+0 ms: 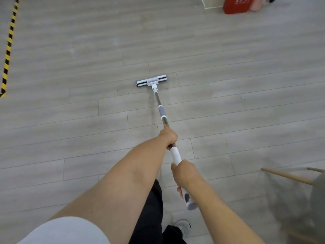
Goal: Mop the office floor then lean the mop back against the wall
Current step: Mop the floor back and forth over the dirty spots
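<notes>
Straight ahead on the wood-look floor (70,120), the mop head (151,81) lies crosswise, pole running back toward the person; left hand (169,136) grips forward, right hand (182,172) grips nearer the pole's end.

This looks like an office or workplace interior. The pale grey wood-look plank floor (88,50) runs wide and open, and a yellow-and-black striped hazard tape line (8,48) marks off a zone along the left. A red box with white characters (236,5) stands at the far edge, and thin light wooden furniture legs (286,176) show on the right.
</notes>
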`<state>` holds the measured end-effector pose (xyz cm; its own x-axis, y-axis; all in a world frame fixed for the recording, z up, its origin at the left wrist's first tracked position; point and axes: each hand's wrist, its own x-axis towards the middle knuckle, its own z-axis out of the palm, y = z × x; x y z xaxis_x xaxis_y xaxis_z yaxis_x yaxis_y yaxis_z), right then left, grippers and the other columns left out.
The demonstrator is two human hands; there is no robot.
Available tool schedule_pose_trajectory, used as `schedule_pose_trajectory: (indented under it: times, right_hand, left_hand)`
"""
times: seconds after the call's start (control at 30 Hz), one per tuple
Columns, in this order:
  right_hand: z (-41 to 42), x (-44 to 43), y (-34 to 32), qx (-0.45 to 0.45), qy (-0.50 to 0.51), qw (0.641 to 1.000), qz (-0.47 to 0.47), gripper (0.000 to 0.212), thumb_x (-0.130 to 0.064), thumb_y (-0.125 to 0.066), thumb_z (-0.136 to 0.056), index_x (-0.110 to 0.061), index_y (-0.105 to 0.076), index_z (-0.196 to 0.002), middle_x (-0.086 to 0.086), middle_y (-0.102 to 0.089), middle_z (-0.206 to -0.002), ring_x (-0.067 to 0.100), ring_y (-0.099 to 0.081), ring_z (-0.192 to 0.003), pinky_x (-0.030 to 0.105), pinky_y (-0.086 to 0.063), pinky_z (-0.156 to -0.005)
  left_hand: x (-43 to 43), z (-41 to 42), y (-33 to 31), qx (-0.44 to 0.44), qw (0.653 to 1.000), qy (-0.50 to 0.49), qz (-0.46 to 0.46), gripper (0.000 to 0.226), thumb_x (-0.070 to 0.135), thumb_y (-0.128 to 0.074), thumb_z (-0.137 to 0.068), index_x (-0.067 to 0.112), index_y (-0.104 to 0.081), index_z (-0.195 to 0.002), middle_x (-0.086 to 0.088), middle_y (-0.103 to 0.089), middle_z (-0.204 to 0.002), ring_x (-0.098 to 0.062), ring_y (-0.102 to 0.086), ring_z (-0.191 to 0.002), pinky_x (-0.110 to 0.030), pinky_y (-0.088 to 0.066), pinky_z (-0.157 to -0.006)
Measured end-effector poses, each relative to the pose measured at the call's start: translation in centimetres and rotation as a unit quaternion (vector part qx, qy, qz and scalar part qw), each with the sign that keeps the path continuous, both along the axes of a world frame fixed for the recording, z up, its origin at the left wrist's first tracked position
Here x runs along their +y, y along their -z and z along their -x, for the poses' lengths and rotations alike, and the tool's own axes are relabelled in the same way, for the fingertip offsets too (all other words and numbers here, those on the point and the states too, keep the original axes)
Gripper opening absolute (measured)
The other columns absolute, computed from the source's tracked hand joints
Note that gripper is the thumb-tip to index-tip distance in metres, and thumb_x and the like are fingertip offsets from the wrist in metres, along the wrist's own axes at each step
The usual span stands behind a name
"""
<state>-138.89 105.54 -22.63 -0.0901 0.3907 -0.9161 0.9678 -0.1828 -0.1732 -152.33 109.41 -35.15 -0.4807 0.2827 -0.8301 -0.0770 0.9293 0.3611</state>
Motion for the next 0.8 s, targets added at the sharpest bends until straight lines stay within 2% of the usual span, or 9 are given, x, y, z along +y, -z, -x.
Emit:
schedule_pose_trajectory:
  times: [0.07, 0.13, 0.23, 0.37, 0.43, 0.53, 0.67, 0.73, 0.8]
  right_hand:
    - [3.0, 1.4, 0.5, 0.01, -0.014, 1.0, -0.001, 0.029, -0.036, -0.044, -0.105, -0.008, -0.051, -0.105, 0.008, -0.065, -0.09, 0.024, -0.062, -0.059, 0.029, -0.051, -0.055]
    - [6.1, 3.0, 0.8, 0.014, -0.021, 1.0, 0.006, 0.027, -0.034, -0.044, -0.104, -0.007, -0.051, -0.105, 0.008, -0.064, -0.086, 0.023, -0.06, -0.053, 0.028, -0.05, -0.052]
    - [10.9, 5.3, 1.2, 0.016, -0.019, 1.0, 0.019, 0.027, -0.034, -0.045, -0.104, -0.007, -0.05, -0.104, 0.007, -0.063, -0.08, 0.022, -0.06, -0.053, 0.03, -0.052, -0.056]
    - [17.0, 7.8, 3.0, 0.022, -0.027, 0.999, 0.011, 0.034, -0.039, -0.046, -0.103, -0.006, -0.052, -0.107, 0.012, -0.07, -0.1, 0.027, -0.065, -0.072, 0.038, -0.059, -0.075]
    - [19.2, 8.8, 3.7, 0.025, -0.034, 0.999, 0.006, 0.034, -0.038, -0.046, -0.103, -0.006, -0.052, -0.11, 0.014, -0.07, -0.111, 0.027, -0.065, -0.077, 0.039, -0.059, -0.077]
    - [20.6, 10.0, 4.0, 0.013, -0.027, 0.999, 0.014, 0.031, -0.037, -0.046, -0.103, -0.007, -0.049, -0.107, 0.013, -0.069, -0.108, 0.027, -0.064, -0.071, 0.036, -0.058, -0.068]
    - [20.4, 11.9, 2.4, -0.003, -0.019, 1.0, 0.016, 0.034, -0.039, -0.048, -0.102, -0.007, -0.052, -0.112, 0.013, -0.07, -0.103, 0.027, -0.064, -0.068, 0.038, -0.06, -0.067]
    - [20.2, 13.9, 0.8, -0.01, -0.008, 1.0, 0.02, 0.038, -0.041, -0.048, -0.102, -0.006, -0.053, -0.117, 0.012, -0.068, -0.088, 0.024, -0.06, -0.054, 0.032, -0.055, -0.049]
    - [20.0, 16.2, -0.9, -0.019, 0.005, 1.0, 0.025, 0.038, -0.042, -0.049, -0.102, -0.008, -0.052, -0.119, 0.01, -0.064, -0.079, 0.021, -0.056, -0.044, 0.023, -0.046, -0.038]
  left_hand:
    - [1.4, 3.0, 0.4, 0.001, 1.0, -0.002, -0.001, 0.076, 0.0, -0.04, -0.088, 0.023, -0.015, -0.157, -0.018, -0.059, -0.11, -0.034, -0.071, -0.067, -0.039, -0.061, -0.055]
    - [2.9, 6.2, 0.5, 0.005, 1.0, -0.004, 0.004, 0.076, 0.001, -0.04, -0.088, 0.025, -0.016, -0.156, -0.017, -0.06, -0.111, -0.033, -0.072, -0.069, -0.04, -0.061, -0.055]
    - [5.1, 10.9, 1.0, 0.007, 1.0, -0.001, 0.014, 0.078, 0.001, -0.04, -0.09, 0.027, -0.012, -0.158, -0.016, -0.06, -0.106, -0.031, -0.07, -0.065, -0.036, -0.058, -0.048]
    - [8.0, 17.2, 2.0, 0.002, 1.0, -0.006, 0.014, 0.076, -0.002, -0.039, -0.088, 0.024, -0.016, -0.155, -0.017, -0.059, -0.101, -0.033, -0.07, -0.063, -0.041, -0.061, -0.056]
    - [9.1, 19.3, 2.4, -0.004, 1.0, -0.019, 0.011, 0.079, -0.004, -0.038, -0.087, 0.027, -0.013, -0.156, -0.018, -0.058, -0.103, -0.033, -0.069, -0.061, -0.045, -0.063, -0.061]
    - [10.0, 20.8, 2.7, -0.013, 1.0, -0.025, 0.008, 0.084, -0.003, -0.036, -0.089, 0.034, -0.003, -0.158, -0.019, -0.06, -0.102, -0.035, -0.072, -0.064, -0.046, -0.063, -0.062]
    - [11.5, 20.7, 2.1, -0.036, 0.998, -0.051, -0.001, 0.079, 0.0, -0.036, -0.089, 0.03, -0.009, -0.157, -0.019, -0.065, -0.099, -0.033, -0.074, -0.062, -0.041, -0.062, -0.053]
    - [12.8, 20.5, 1.0, -0.042, 0.997, -0.065, -0.008, 0.074, 0.003, -0.039, -0.091, 0.029, -0.012, -0.155, -0.018, -0.067, -0.098, -0.029, -0.073, -0.059, -0.037, -0.06, -0.05]
    - [14.6, 20.3, 0.2, -0.045, 0.997, -0.068, -0.017, 0.07, 0.006, -0.042, -0.092, 0.026, -0.016, -0.153, -0.018, -0.068, -0.098, -0.029, -0.074, -0.066, -0.039, -0.062, -0.056]
